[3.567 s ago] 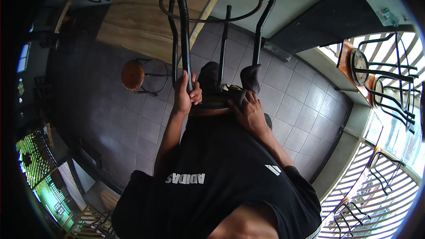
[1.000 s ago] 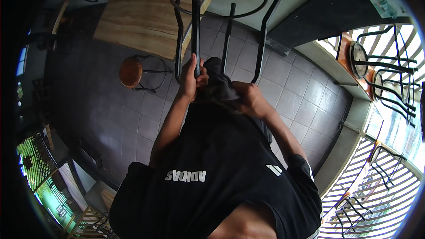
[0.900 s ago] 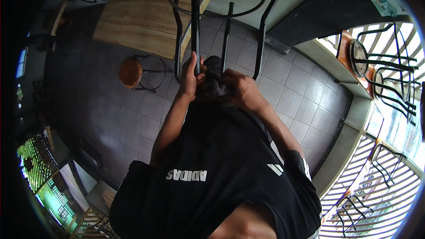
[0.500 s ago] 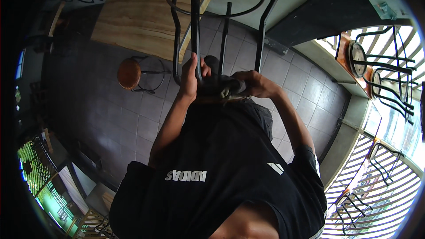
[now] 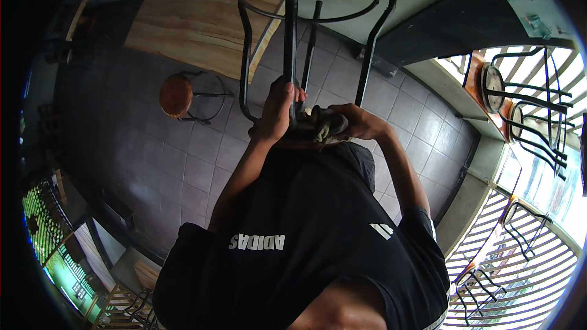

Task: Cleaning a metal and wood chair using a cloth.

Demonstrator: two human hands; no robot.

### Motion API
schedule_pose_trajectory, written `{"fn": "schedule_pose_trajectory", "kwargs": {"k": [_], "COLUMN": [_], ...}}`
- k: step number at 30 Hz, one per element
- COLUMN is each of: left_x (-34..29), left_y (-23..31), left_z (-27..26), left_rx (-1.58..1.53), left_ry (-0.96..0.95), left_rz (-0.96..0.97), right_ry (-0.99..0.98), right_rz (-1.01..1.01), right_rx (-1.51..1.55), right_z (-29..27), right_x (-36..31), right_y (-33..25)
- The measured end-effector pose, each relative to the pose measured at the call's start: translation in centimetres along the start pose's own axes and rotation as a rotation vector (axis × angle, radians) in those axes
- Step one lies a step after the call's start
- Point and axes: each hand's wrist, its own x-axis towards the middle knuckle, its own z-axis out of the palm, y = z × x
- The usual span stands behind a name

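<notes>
Though slim, stool leg (image 5: 291, 36) within left fingers (image 5: 300, 94).

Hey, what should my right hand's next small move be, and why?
Perhaps draw the cloth a little way up the right-hand leg: your right hand has it bunched near that leg's lower visible end, and your left hand grips the near leg, which seems to steady the upturned stool.
</notes>
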Motion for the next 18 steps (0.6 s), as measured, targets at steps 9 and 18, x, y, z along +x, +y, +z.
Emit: {"fn": "schedule_pose_trajectory", "kwargs": {"k": [9,18], "left_x": [1.4,0.7], "left_y": [0.0,0.6], "left_z": [-1.5,-1.0], "left_rx": [0.166,0.000], "left_ry": [0.043,0.050], "left_rz": [-0.146,-0.170], "right_ry": [0.137,0.211], "right_rz": [0.088,0.258], "right_rx": [-0.003,-0.052], "right_z": [2.1,0.1], "right_x": [2.6,-2.1], "right_y": [-3.0,1.9]}}
